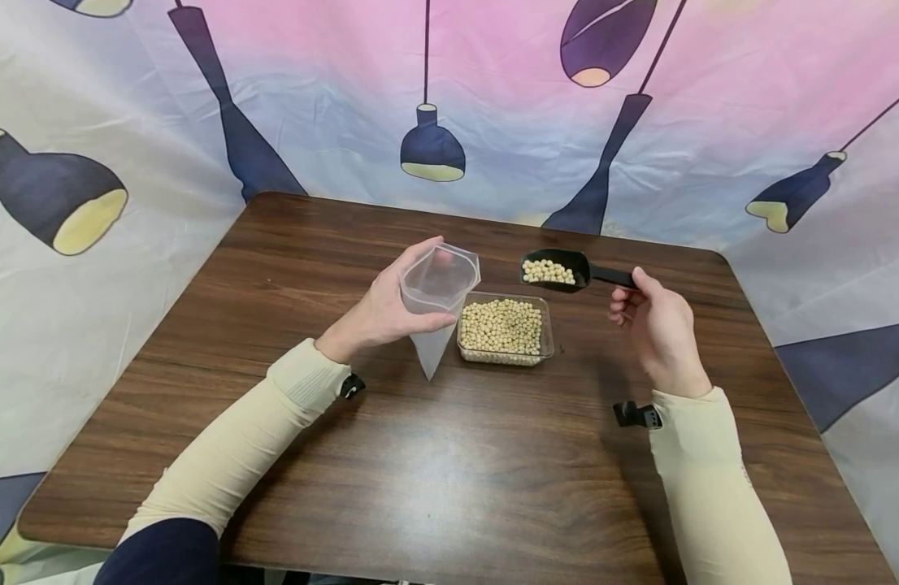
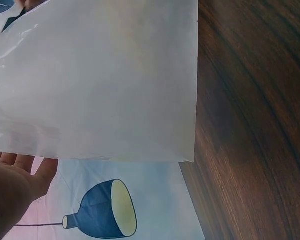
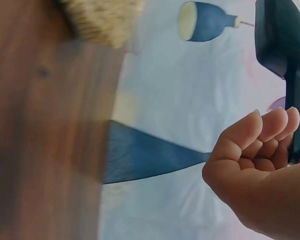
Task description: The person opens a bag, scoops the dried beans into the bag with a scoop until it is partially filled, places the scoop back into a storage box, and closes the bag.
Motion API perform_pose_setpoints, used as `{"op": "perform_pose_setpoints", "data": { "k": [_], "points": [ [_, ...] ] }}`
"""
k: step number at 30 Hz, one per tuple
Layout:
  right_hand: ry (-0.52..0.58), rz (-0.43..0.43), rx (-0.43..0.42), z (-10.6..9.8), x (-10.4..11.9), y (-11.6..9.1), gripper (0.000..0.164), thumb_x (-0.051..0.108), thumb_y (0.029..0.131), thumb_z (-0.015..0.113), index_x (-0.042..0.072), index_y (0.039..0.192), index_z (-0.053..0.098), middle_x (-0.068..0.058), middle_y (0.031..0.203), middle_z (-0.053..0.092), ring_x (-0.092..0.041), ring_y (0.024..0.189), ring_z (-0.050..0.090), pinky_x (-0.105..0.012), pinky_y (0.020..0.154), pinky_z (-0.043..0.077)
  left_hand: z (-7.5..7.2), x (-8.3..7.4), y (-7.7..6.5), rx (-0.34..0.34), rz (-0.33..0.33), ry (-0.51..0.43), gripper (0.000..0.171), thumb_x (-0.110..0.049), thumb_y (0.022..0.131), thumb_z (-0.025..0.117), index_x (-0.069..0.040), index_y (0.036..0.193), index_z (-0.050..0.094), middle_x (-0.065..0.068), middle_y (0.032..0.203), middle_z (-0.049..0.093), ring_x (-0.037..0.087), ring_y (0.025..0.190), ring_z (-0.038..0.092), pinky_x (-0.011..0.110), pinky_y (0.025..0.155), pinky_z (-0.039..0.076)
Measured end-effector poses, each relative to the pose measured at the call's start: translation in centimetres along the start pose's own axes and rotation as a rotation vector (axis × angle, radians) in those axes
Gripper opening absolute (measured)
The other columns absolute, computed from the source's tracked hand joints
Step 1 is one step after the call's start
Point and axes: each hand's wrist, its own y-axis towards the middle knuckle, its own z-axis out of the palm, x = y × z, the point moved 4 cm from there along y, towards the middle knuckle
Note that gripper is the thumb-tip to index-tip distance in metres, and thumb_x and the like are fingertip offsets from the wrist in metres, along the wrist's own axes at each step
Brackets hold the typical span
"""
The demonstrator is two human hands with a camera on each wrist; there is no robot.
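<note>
We see a person's left hand [image 1: 386, 305] holding a translucent, cone-shaped plastic bag [image 1: 436, 284] by its upper part, thumb on the near side and the other fingers round the far side. The bag's wide mouth gapes upward and its body narrows to a point below; we cannot tell whether that tip touches the desk [image 1: 391, 487], a dark brown, wood-grained top.

On the right, the person's right hand [image 1: 663, 329] grips the handle end of a black plastic scoop [image 1: 581, 270], fingers curled in. We find a heap of small, round, pale yellow beans [image 1: 548, 272] in the scoop's bowl, which points left and is raised above the desk, near the tub's far right corner in the head view.

That tub [image 1: 548, 329], clear, rectangular and plastic, stands on the desk between the two hands, just right of the bag, with more beans inside. Beyond the far edge we see a pastel cloth [image 1: 340, 89] printed with dark blue lamps.
</note>
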Motion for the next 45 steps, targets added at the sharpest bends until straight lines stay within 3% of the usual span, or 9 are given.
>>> {"op": "perform_pose_setpoints", "data": {
  "k": [9, 18, 26, 33, 45],
  "points": [
    [0.005, -0.126, 0.06, 4.0, 2.8, 0.3, 0.026, 0.023, 0.1, 0.056, -0.001, 0.092, 0.064, -0.008, 0.075, 0.062, -0.02, 0.067, 0.053, -0.028, 0.064, 0.046, 0.3, -0.2, 0.0, 0.007, -0.011, 0.006, 0.095, 0.001, 0.071, 0.085, -0.013, 0.15, 0.033, 0.01, 0.134, 0.053, 0.025, 0.123, 0.049, 0.051, 0.097, 0.043],
    [-0.083, -0.136, 0.084, 7.3, 4.1, 0.7, 0.029, 0.025, 0.098, 0.059, -0.001, 0.091, 0.067, -0.007, 0.073, 0.062, -0.019, 0.068, 0.052, -0.028, 0.066, 0.045, 0.5, -3.4, 0.0, 0.018, -0.039, 0.004, 0.089, 0.008, 0.071, 0.081, 0.002, 0.146, 0.033, 0.023, 0.132, 0.051, 0.036, 0.12, 0.048, 0.053, 0.096, 0.043],
    [-0.138, -0.165, 0.068, 8.1, 4.4, 0.8, 0.028, 0.024, 0.099, 0.058, -0.001, 0.091, 0.068, -0.006, 0.072, 0.062, -0.018, 0.066, 0.054, -0.027, 0.065, 0.046, 0.5, -3.5, 0.1, 0.024, -0.009, 0.01, 0.088, 0.007, 0.072, 0.08, 0.003, 0.146, 0.033, 0.025, 0.131, 0.051, 0.039, 0.119, 0.049, 0.055, 0.099, 0.04],
    [-0.16, -0.222, 0.058, 8.5, 4.6, 0.7, 0.028, 0.022, 0.099, 0.059, -0.002, 0.088, 0.07, -0.005, 0.07, 0.064, -0.016, 0.064, 0.057, -0.026, 0.063, 0.048, 0.5, -3.4, 0.1, 0.028, -0.029, 0.016, 0.088, 0.006, 0.073, 0.08, 0.001, 0.147, 0.032, 0.021, 0.131, 0.052, 0.035, 0.118, 0.05, 0.05, 0.099, 0.042],
    [-0.2, -0.267, 0.038, 8.6, 5.0, 0.5, 0.027, 0.022, 0.098, 0.06, -0.001, 0.088, 0.07, -0.006, 0.07, 0.065, -0.016, 0.064, 0.058, -0.026, 0.063, 0.048, 0.6, -3.4, 0.0, 0.03, -0.047, 0.029, 0.087, 0.005, 0.074, 0.08, 0.001, 0.147, 0.032, 0.02, 0.132, 0.051, 0.033, 0.118, 0.05, 0.051, 0.096, 0.044]
  ]
}}
